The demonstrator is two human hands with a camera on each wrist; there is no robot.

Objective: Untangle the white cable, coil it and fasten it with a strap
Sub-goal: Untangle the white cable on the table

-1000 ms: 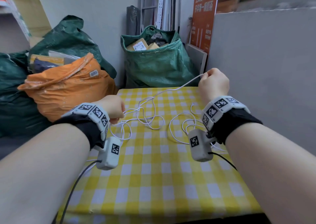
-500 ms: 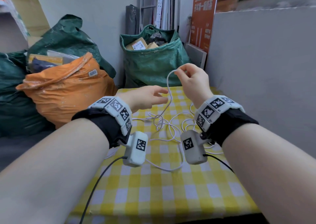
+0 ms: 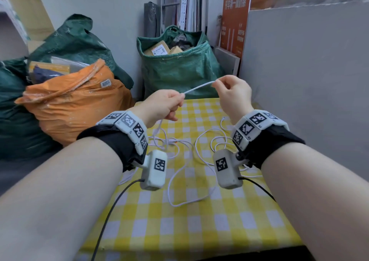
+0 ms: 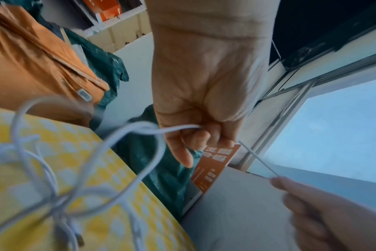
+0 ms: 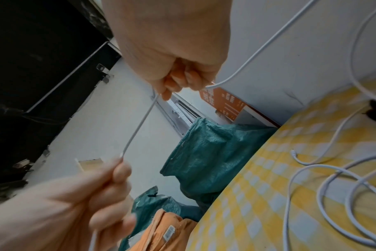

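Two hands hold one short, taut run of the white cable (image 3: 197, 88) above the far end of the table (image 3: 199, 230): the left hand (image 3: 161, 105) has thumb and curled fingers closed round it, and the right hand (image 3: 232, 93) pinches it between thumb and fingertips. The remainder lies in loose, crossing loops on the yellow checked cloth below and between the wrists, untangling not yet finished. Judged by its sag and easy curves, the cable is light, thin and limp, smooth enough to slide through a light pinch; it should be held on the cord itself, not by the plug, and fed hand over hand, since a hard pull could tighten the crossings. No strap can be identified in any view. The left wrist view shows what the head view hides: a knot-like crossing of several strands (image 4: 60, 200) low over the cloth, with the cord entering the palm side of the fist. The right wrist view alone shows a free plug end (image 5: 294, 152) lying on the cloth, well apart from both hands.
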